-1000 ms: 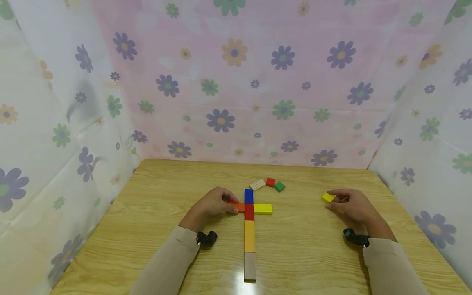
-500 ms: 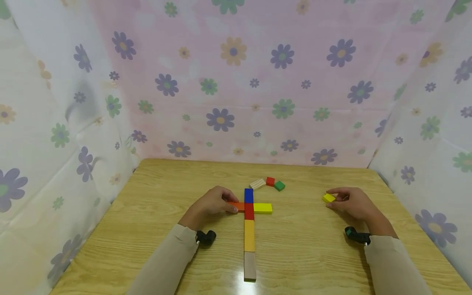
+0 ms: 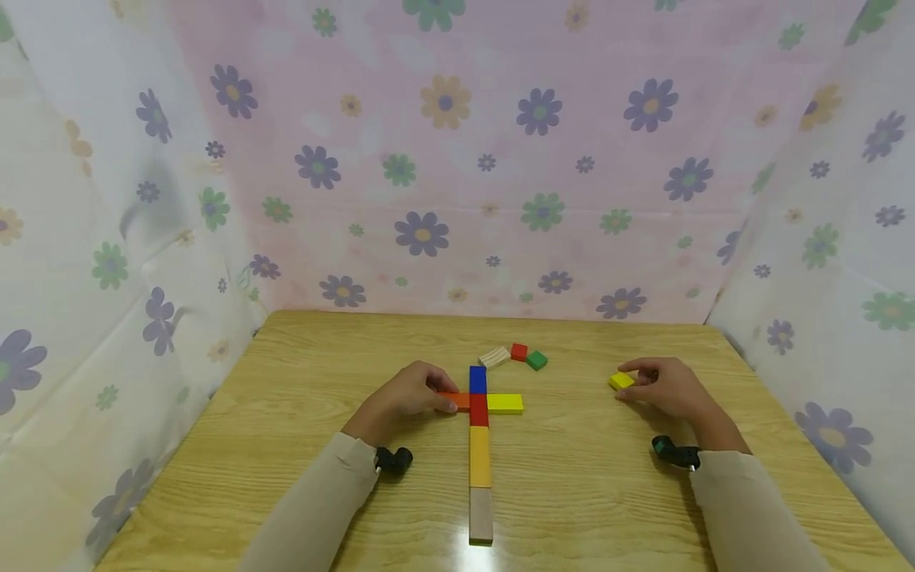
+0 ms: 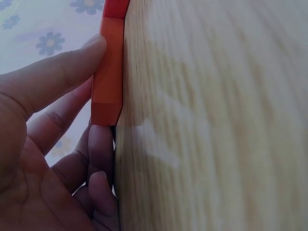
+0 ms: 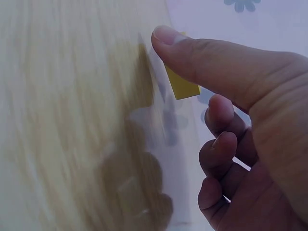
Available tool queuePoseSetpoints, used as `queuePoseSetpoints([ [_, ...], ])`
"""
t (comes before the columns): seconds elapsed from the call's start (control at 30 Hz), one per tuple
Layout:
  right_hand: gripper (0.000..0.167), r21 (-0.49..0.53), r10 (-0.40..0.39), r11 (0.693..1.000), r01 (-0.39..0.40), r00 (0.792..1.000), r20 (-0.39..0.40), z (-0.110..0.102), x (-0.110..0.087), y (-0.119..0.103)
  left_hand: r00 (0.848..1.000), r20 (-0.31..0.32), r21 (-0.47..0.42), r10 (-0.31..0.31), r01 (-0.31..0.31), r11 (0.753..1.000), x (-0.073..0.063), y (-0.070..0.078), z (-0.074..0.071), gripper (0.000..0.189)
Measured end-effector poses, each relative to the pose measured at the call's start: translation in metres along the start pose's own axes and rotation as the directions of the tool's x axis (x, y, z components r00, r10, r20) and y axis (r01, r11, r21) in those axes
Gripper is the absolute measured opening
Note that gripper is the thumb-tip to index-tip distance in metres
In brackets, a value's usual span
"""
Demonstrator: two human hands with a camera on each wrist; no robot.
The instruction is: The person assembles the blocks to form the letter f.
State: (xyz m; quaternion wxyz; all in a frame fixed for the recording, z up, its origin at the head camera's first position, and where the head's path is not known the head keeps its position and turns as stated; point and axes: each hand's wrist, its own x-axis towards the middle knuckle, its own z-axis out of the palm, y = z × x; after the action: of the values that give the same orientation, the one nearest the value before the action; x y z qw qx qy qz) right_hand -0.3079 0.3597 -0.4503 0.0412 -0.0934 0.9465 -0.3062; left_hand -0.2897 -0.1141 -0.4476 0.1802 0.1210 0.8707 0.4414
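Observation:
My left hand (image 3: 416, 389) pinches an orange block (image 4: 108, 72) between thumb and fingers. That block lies on the table, its far end against a red block (image 3: 479, 411). A blue block (image 3: 478, 380) sits behind the red one and a yellow block (image 3: 505, 404) extends to its right. Toward me run a yellow-orange block (image 3: 480, 457) and a bare-wood block (image 3: 481, 515), so the row forms a cross. At the right, my right hand (image 3: 665, 388) pinches a small yellow block (image 5: 183, 86) by its sides, raised off the table in the right wrist view.
Behind the cross lie a striped wooden block (image 3: 494, 357), a small red block (image 3: 519, 352) and a green block (image 3: 537, 360). Flowered cloth (image 3: 457, 183) hangs at the back and both sides of the wooden table (image 3: 322, 342).
My right hand has shifted slightly left with the small yellow block. The left hand keeps its hold on the orange block; the view has turned a little.

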Motion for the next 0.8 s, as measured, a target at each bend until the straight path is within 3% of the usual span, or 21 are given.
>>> queuePoseSetpoints([
  [0.47,0.053,0.104,0.013,0.995,-0.012,1.0,-0.01,0.016,0.014,-0.027,1.0,-0.008,0.024,0.016,-0.015,1.0,0.0,-0.003,-0.002,0.02],
  [0.8,0.049,0.101,0.013,0.995,-0.013,1.0,-0.007,0.026,0.02,-0.044,0.999,0.004,0.006,0.036,-0.036,0.999,0.003,-0.001,-0.002,0.019],
])
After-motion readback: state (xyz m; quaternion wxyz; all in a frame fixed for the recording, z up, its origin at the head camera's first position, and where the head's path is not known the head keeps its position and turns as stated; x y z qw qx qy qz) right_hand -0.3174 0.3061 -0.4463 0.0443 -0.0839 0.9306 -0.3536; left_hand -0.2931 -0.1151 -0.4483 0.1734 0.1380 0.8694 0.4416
